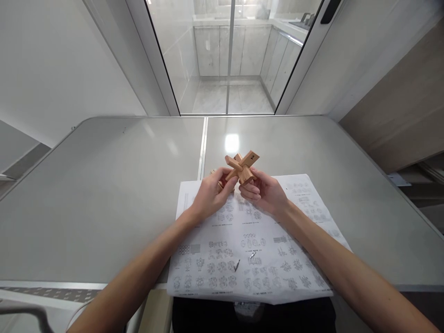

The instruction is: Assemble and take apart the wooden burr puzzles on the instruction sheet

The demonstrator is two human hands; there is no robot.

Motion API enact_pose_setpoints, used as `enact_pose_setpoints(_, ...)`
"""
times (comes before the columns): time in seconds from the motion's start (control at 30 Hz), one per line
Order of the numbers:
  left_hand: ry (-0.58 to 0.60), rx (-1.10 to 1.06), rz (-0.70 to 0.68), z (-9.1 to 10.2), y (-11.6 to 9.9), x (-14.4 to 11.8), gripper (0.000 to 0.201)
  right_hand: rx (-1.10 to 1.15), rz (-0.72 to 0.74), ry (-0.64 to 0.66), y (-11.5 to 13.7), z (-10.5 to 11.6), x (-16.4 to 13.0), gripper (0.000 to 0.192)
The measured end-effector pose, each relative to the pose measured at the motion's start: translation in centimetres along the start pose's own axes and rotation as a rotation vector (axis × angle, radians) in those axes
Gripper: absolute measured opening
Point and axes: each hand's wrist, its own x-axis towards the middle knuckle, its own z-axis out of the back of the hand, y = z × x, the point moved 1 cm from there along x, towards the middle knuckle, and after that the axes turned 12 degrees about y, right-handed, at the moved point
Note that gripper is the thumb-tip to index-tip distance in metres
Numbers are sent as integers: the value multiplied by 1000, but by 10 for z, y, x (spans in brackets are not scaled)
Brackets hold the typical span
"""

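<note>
Clearly, in the head view, everything centres on the cross of wooden bars (242, 168), held up between both hands above the printed sheet (229, 236). The left hand (212, 192) pinches one side, its thumb pressed against a bar's end; the right hand (268, 192) grips the other side with its fingers curled in beneath. As I judge it, the step in hand is working at how these bars lock together — the next move calls for one hand to steady the cross while the other's fingertips press or turn a single bar. A bit more wood shows past the left fingers, but whether it belongs to the cross I cannot tell.

The bars look smooth, pale brown and square-edged, jutting out at angles; one bears a dark "2". Thin and slightly creased, the white paper is covered with small line drawings, and two shiny bits (237, 265) lie on it, too small to name. Underneath is the grey table (114, 185) — flat, faintly glossy, split by a metal strip (204, 143).
</note>
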Motion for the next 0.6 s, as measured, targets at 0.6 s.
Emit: enact_pose_setpoints(0.6, -164, 346, -221, -1, -1, -1, 15, -241, -52, -78, -2, 0, 1, 57)
